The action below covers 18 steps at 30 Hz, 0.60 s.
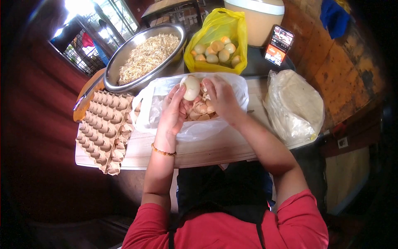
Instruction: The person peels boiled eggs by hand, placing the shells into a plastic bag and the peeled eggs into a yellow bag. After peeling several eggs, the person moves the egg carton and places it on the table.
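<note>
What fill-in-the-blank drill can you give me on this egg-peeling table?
1. The left hand holds an egg over the white bag, which contains broken ____.
2. The yellow bag behind it holds peeled ____.
3. The egg tray lies to the ____ of the white bag.
Missing words: shells; eggs; left.

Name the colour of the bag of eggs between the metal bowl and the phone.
Yellow; the bag shows best in the head view.
</note>
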### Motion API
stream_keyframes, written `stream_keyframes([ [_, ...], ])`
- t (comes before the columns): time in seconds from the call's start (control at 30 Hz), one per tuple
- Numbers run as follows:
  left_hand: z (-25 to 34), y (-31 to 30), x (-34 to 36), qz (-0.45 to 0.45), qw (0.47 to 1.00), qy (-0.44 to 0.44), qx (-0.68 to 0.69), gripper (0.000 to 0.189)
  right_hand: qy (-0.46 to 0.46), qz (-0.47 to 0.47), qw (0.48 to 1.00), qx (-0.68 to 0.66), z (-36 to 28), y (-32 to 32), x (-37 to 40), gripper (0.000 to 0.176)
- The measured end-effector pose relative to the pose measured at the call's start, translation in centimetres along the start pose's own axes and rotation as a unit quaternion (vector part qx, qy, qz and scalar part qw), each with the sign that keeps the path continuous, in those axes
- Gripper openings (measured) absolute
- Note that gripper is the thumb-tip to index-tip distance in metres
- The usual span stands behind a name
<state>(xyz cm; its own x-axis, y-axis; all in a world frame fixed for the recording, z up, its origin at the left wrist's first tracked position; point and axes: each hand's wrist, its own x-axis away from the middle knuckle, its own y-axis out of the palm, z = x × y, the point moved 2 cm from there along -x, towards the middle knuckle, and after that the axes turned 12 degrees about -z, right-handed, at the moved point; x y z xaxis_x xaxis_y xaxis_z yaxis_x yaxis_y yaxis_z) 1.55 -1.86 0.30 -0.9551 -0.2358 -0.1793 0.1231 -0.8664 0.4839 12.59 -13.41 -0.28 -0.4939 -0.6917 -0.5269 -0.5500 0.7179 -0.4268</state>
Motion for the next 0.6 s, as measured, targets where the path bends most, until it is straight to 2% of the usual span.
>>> stream_keyframes([
  [0.1, -0.4, -0.3, -0.1, 0.024, 0.999, 0.026, -0.035, 0.033, -0.023, -0.024, 0.999, 0.000, -0.9, 0.1, 0.1, 0.029],
  [0.17, -0.9, 0.1, -0.2, 0.027, 0.998, 0.029, -0.053, 0.034, -0.002, -0.012, 0.999, -0.030, -1.2, 0.2, 0.2, 0.032],
  [0.23, -1.1, 0.9, -0.3, 0.059, 0.991, 0.068, -0.097, 0.036, -0.004, -0.008, 0.999, -0.034, -1.3, 0.3, 0.3, 0.032],
  [0.33, -1.4, 1.0, -0.2, 0.042, 0.985, 0.091, -0.141, 0.028, -0.011, -0.007, 0.999, -0.044, -1.3, 0.4, 0.2, 0.033],
  [0.6, -1.4, 1.1, -0.1, 0.042, 0.981, 0.092, -0.166, 0.032, -0.019, -0.008, 1.000, -0.020, -1.0, 0.4, 0.2, 0.030],
])
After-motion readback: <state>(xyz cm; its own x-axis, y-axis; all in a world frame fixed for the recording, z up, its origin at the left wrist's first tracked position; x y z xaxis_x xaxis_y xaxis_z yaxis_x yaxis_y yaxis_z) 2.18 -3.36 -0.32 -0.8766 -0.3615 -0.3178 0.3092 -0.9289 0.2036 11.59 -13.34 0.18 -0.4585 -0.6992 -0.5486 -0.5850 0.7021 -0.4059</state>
